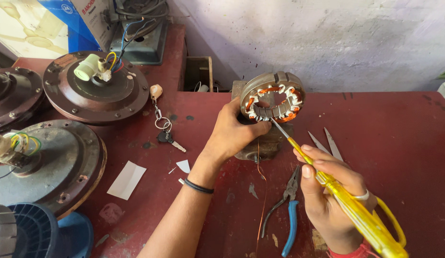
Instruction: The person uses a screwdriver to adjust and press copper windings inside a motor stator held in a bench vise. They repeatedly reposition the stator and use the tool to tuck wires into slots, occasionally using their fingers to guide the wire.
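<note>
My left hand (234, 131) grips a round metal stator ring (272, 97) with copper windings and white insulation, holding it upright on edge above a metal block (263, 145). My right hand (330, 196) holds a yellow-handled screwdriver (356, 212), its thin metal tip touching the lower inner rim of the stator. A strand of copper wire (263, 191) hangs from the stator down over the red table (399, 129).
Blue-handled pliers (289, 210) and a pair of scissor blades (327, 143) lie by my right hand. A key ring with keys (164, 126), paper scraps (127, 180), several round fan motor housings (96, 88) and a blue fan part (41, 234) fill the left side.
</note>
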{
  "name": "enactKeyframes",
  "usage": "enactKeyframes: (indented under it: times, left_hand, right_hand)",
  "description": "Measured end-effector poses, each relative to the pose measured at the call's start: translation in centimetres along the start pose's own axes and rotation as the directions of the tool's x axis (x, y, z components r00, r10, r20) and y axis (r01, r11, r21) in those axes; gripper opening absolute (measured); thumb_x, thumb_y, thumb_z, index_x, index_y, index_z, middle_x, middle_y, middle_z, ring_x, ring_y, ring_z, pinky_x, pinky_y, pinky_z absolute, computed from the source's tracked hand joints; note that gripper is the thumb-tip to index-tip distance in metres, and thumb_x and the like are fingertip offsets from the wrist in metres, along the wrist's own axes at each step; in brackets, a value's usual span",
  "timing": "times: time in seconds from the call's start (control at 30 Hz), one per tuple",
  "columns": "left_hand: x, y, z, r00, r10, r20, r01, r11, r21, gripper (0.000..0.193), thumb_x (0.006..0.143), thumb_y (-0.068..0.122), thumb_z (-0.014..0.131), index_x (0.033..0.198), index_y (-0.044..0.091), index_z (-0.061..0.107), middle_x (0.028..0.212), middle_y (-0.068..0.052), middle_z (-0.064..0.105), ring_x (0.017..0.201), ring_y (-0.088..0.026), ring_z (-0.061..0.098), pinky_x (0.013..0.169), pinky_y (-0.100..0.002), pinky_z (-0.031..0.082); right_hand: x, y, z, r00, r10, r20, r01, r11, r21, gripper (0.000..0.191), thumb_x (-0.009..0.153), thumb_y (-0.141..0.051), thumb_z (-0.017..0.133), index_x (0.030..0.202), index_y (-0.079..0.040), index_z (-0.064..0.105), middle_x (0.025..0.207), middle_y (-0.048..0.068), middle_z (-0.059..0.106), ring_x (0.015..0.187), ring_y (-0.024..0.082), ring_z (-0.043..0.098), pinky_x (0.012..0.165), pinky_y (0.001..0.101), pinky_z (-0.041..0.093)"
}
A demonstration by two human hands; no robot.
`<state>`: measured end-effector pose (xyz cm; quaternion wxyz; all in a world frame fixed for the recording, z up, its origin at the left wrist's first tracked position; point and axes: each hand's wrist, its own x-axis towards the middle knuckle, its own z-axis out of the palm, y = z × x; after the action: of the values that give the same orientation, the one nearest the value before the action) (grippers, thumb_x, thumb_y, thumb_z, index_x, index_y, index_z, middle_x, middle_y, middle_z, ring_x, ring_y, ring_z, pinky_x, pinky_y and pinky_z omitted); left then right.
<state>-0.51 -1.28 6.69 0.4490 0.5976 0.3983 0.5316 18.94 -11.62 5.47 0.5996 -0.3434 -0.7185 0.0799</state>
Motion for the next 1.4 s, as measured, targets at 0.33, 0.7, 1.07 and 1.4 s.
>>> enactKeyframes:
  times: [0.33,0.7,1.07,1.4]
  left_hand:
    - [-0.2,0.4,-0.2,0.999,-0.008,0.031,0.008,1.0,-0.009,0.041,0.076,0.011,0.078,0.114,0.001,0.068,0.104,-0.008,0.075,0.096,-0.014,0.07,0.09,-0.031,0.058]
    - [-0.2,0.2,-0.4,0.997,0.03,0.069,-0.027,0.998,-0.049,0.04,0.078,0.01,0.078,0.115,0.001,0.067,0.106,-0.007,0.075,0.098,-0.013,0.069,0.09,-0.031,0.058]
    - [-0.2,0.4,-0.4,0.999,-0.009,0.034,0.007,0.999,0.04,0.039,0.079,0.015,0.08,0.113,0.001,0.068,0.101,-0.008,0.076,0.094,-0.013,0.069,0.086,-0.031,0.058]
    - [-0.1,0.0,-0.1,0.998,0.055,0.025,-0.054,0.998,-0.016,0.043,0.076,0.01,0.074,0.117,0.0,0.066,0.106,-0.007,0.075,0.099,-0.013,0.068,0.092,-0.031,0.057]
  right_hand:
    - [-0.1,-1.4,1.1,0.998,0.024,-0.055,-0.03,0.993,-0.114,0.024,0.097,0.008,0.066,0.111,0.004,0.048,0.115,0.026,0.069,0.105,0.028,0.076,0.092,0.0377,0.066]
    - [-0.3,-1.4,1.2,0.997,0.039,-0.069,-0.048,0.99,-0.129,0.023,0.096,0.008,0.067,0.111,0.004,0.05,0.115,0.025,0.07,0.103,0.027,0.077,0.091,0.0364,0.066]
    - [-0.3,-1.8,1.9,0.99,-0.007,-0.138,-0.021,0.98,-0.199,0.024,0.092,0.009,0.076,0.103,0.002,0.055,0.1,0.02,0.074,0.099,0.027,0.078,0.086,0.0323,0.065]
    - [-0.5,-1.2,1.7,0.991,-0.029,-0.13,0.012,0.992,-0.129,0.023,0.093,0.01,0.073,0.107,0.004,0.056,0.108,0.025,0.072,0.097,0.027,0.077,0.086,0.0344,0.062]
